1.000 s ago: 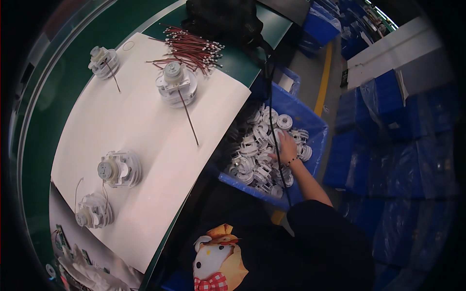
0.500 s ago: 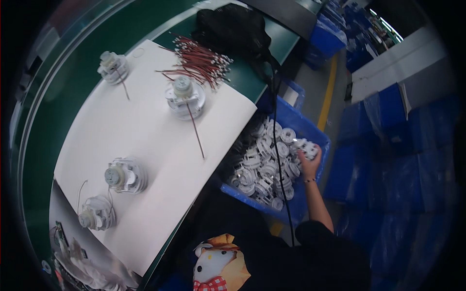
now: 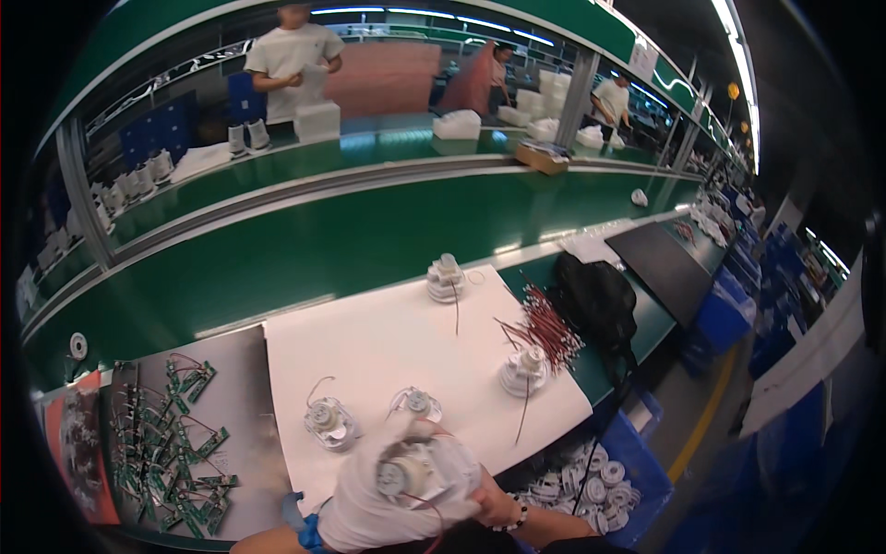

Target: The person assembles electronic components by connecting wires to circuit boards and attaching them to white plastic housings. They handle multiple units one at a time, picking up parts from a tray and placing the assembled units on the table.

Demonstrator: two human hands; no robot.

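Observation:
Close in front of me, both hands hold a white plastic motor assembly [image 3: 403, 475] with a round motor on it and a thin reddish wire hanging down. My left hand [image 3: 360, 503], in a white glove with blue at the wrist, wraps round its left side, slightly smeared by motion. Bare and wearing a beaded bracelet, my right hand [image 3: 494, 503] grips the right side; some of its fingers are hidden. Similar assemblies stand on a white sheet [image 3: 369, 342]: one at the back [image 3: 447, 279], one at the right [image 3: 524, 371], two just beyond my hands [image 3: 329, 425].
Green circuit boards [image 3: 189, 452] with wires lie on a grey surface at left. Red-brown wires [image 3: 544, 332] lie beside a black bag [image 3: 595, 300]. At lower right a blue bin [image 3: 651, 480] holds white plastic parts. People work beyond the green conveyor [image 3: 351, 231].
My right hand has left the blue bin, where it held a white plastic part, and is now at the motor assembly with my left. The view has swung up and left.

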